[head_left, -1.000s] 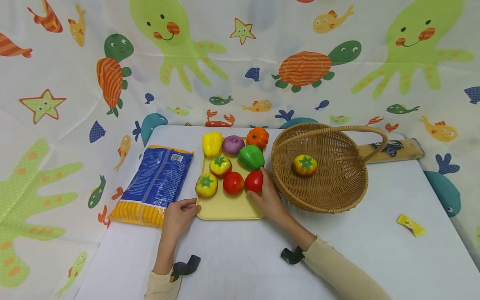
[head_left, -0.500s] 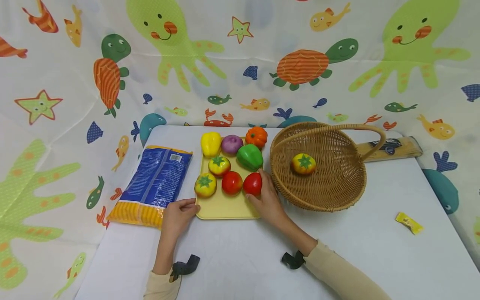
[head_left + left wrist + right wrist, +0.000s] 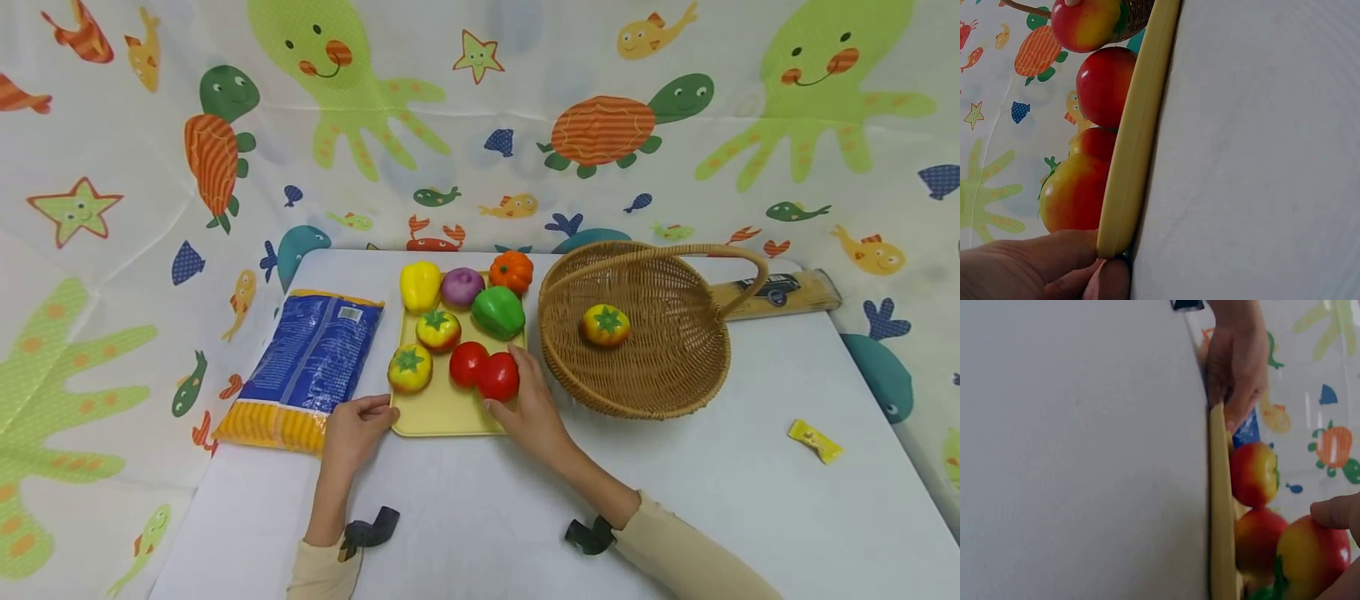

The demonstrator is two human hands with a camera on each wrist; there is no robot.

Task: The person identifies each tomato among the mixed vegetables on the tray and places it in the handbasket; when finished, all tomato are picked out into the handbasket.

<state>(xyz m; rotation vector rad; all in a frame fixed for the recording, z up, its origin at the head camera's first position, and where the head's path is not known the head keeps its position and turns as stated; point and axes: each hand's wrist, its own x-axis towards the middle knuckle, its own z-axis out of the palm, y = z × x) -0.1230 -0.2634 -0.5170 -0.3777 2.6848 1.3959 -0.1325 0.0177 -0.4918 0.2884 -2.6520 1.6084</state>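
The red fruit (image 3: 497, 377) has shifted left and toward the near side of the tray (image 3: 438, 415) since the previous head frame, and the right hand (image 3: 534, 417) has moved with it. The second red fruit (image 3: 466, 362) sits slightly to the right of its former place. In my head view the gap between the two has closed, and the nearer one partly covers the other. I cannot confirm contact between them.

Right grip: fingers and thumb are curled around the red fruit, spread only as wide as its body. My right wrist view shows the thumb on its surface. Fruit position: over the right part of the tray. My left wrist view suggests that it is raised above the rim, so I judge it lifted; I cannot determine the height.

Left grip: the left hand (image 3: 356, 433) pinches the tray's near left corner, closed down to the thickness of the rim. I register no change there.

Meaning for the work: I judge this to be the pick-up stage, with the tray steadied and one fruit under control. The basket (image 3: 675, 358), just right of the tray, contains one yellow fruit (image 3: 604, 325).

Caution: the held fruit could knock its neighbour; I rate the clearance as doubtful.
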